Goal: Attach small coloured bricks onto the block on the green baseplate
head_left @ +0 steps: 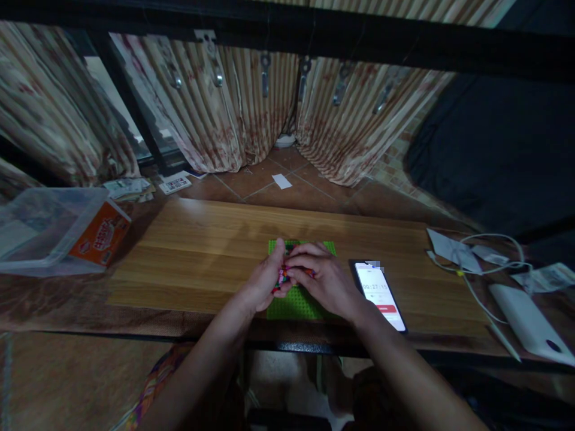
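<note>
Small toy building bricks [283,276] in pink, red and dark green show between my two hands, over the studded green baseplate [299,308]. My left hand [266,280] is cupped around the bricks, with its thumb pointing up and away from me. From the other side, my right hand [326,276] curls its fingers onto the same bricks, pinching at them. A bit of orange and red shows under the right fingers. How many bricks there are, and how they join, is hidden by my fingers. Both hands sit above the middle of the baseplate.
Right of the baseplate lies a lit phone [380,296] with a timer on the wooden board [202,257]. Further right are a white cable [476,293], papers and a white power bank [530,320]. A clear plastic bin [49,233] stands at the left.
</note>
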`<action>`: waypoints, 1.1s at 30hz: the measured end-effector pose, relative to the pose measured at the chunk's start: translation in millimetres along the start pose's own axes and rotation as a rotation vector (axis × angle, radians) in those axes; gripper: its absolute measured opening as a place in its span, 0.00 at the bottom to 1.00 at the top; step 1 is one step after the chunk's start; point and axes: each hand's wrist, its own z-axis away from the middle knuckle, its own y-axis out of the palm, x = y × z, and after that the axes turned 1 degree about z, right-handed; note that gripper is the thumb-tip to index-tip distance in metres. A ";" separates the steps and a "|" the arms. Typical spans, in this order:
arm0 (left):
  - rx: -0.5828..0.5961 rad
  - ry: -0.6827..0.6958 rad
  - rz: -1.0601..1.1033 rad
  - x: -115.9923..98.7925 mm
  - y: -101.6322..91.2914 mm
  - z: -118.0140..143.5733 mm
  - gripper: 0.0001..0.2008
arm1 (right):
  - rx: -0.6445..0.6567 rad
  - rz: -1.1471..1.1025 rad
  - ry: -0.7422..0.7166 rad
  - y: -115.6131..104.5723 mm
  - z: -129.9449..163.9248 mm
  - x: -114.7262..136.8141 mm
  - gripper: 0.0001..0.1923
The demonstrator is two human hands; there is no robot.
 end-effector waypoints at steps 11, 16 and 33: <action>0.016 0.066 0.027 -6.4 -5.3 3.9 0.13 | -0.159 -0.150 0.236 -17.5 4.0 -24.6 0.07; -0.084 0.071 0.074 -11.5 -7.2 2.3 0.06 | -0.318 -0.203 0.357 -29.3 11.5 -62.8 0.12; -0.102 0.093 0.088 -11.6 -9.6 2.4 0.07 | -0.270 -0.394 0.528 4.8 3.4 -84.1 0.09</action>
